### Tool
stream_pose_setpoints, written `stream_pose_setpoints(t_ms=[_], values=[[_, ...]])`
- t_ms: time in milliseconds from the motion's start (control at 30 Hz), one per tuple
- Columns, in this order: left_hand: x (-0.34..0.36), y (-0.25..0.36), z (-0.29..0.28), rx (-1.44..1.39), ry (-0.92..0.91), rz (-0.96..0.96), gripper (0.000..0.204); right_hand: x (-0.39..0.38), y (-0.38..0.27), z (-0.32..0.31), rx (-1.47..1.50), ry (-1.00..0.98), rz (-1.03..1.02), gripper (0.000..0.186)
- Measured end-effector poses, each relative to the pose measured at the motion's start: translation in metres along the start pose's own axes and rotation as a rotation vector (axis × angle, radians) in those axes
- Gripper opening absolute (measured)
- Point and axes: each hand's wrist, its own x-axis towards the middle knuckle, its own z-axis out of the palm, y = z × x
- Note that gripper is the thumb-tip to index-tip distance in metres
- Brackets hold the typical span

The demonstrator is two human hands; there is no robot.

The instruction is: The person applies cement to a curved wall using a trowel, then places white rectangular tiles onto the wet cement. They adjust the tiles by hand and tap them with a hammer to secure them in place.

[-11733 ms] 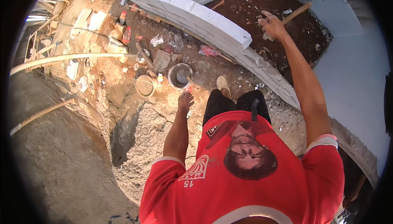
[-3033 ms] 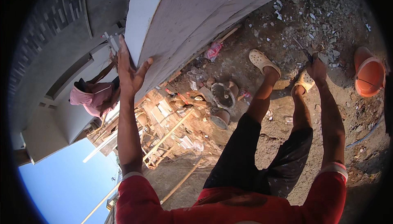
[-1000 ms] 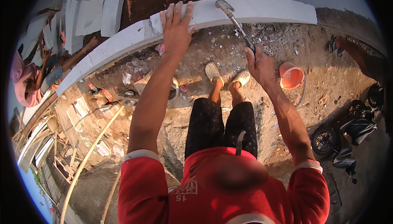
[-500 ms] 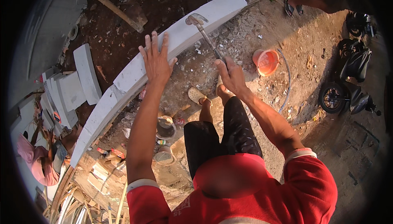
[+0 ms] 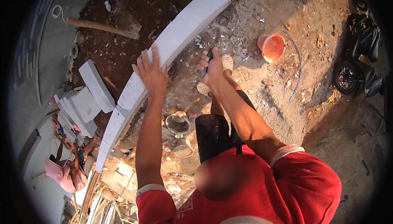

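Observation:
A low wall topped with white building blocks (image 5: 188, 19) curves from the upper middle to the lower left. My left hand (image 5: 153, 74) lies on its top, fingers spread and nothing held. To the right of the wall, over the dirt ground, my right hand (image 5: 213, 70) is wrapped round the dark grip of a hammer (image 5: 210, 54). The hammer's head does not show now. Below that hand, my feet stand in beige clogs (image 5: 227, 62).
Loose white blocks (image 5: 97, 85) and a hoe (image 5: 102, 26) lie beyond the wall. An orange bucket (image 5: 273, 47), a blue hose (image 5: 298, 60) and motorbikes (image 5: 348, 76) are to the right. At left is a co-worker in pink (image 5: 67, 175); wood scraps (image 5: 104, 205) lie below.
My right hand has drawn left, and the hammer's head, earlier raised over the wall's top, has gone out of sight. My left hand remains on the blocks. The view has shifted.

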Motion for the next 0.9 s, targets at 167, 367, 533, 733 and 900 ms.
stream_pose_setpoints(t_ms=[167,367,533,733,900], values=[[-0.003,-0.001,-0.002,-0.012,-0.003,0.003,0.092,-0.020,0.014,-0.005,-0.164,0.057,-0.122,0.044],[-0.003,-0.001,-0.002,-0.062,0.011,0.011,0.092,-0.056,-0.028,-0.031,-1.246,-0.096,-0.837,0.036],[-0.003,-0.002,-0.003,-0.081,0.003,0.002,0.092,-0.054,-0.061,-0.028,-1.808,-0.449,-1.029,0.030],[-0.001,-0.002,-0.004,-0.095,0.002,-0.002,0.092,-0.053,-0.065,-0.014,-2.103,-0.387,-0.718,0.041],[-0.002,-0.001,-0.004,-0.113,0.017,0.000,0.092,-0.050,-0.069,-0.021,-2.107,-0.423,-0.776,0.042]])
